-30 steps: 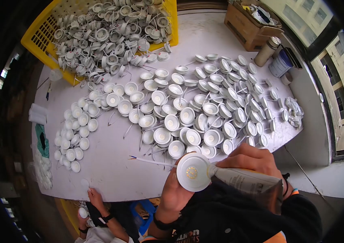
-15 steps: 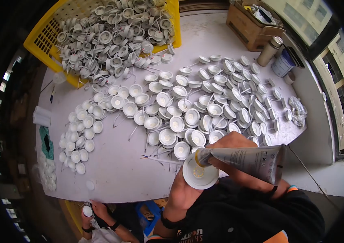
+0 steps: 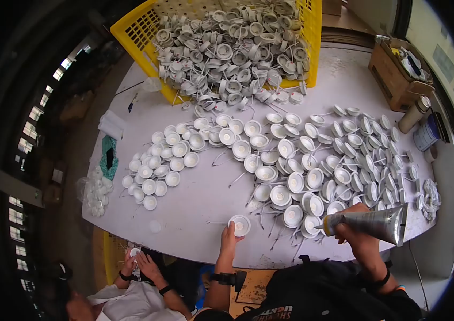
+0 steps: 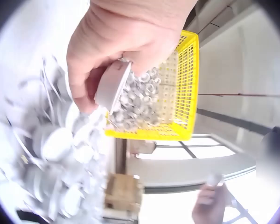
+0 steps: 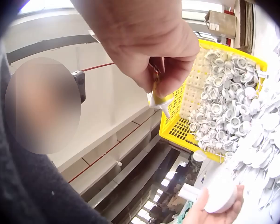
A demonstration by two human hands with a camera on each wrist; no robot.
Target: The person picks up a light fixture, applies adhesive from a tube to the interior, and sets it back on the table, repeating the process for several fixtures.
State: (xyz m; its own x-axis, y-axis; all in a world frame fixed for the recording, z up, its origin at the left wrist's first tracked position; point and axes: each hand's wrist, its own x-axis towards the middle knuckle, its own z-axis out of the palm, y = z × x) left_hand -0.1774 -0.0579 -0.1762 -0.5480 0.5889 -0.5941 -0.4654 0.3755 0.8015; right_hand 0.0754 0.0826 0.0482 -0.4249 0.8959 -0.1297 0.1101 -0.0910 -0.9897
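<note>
My left hand (image 3: 228,244) holds a round white lamp cup (image 3: 239,225) by its rim above the near part of the table, its lead pointing left. In the left wrist view the thumb and fingers of the left hand (image 4: 126,42) pinch the cup (image 4: 113,84) from both sides. A silver tube (image 3: 379,223) with a yellow collar lies in my right hand (image 3: 363,243), its nozzle pointing left over the near cups. The right wrist view shows the right hand (image 5: 149,51) gripping the tube near its white nozzle (image 5: 161,103), clear of the held cup (image 5: 221,193).
Many white cups with leads (image 3: 315,176) cover the table's (image 3: 200,230) middle and right. A yellow crate (image 3: 314,53) full of grey-white parts stands at the back; a carton (image 3: 393,75), flask (image 3: 414,114) and bucket (image 3: 426,134) stand right. Another person (image 3: 130,299) sits at lower left.
The head view has shifted. My hands have moved apart: the tube's nozzle is away from the held cup, which is now left of it, and the right hand is over the near right cups.
</note>
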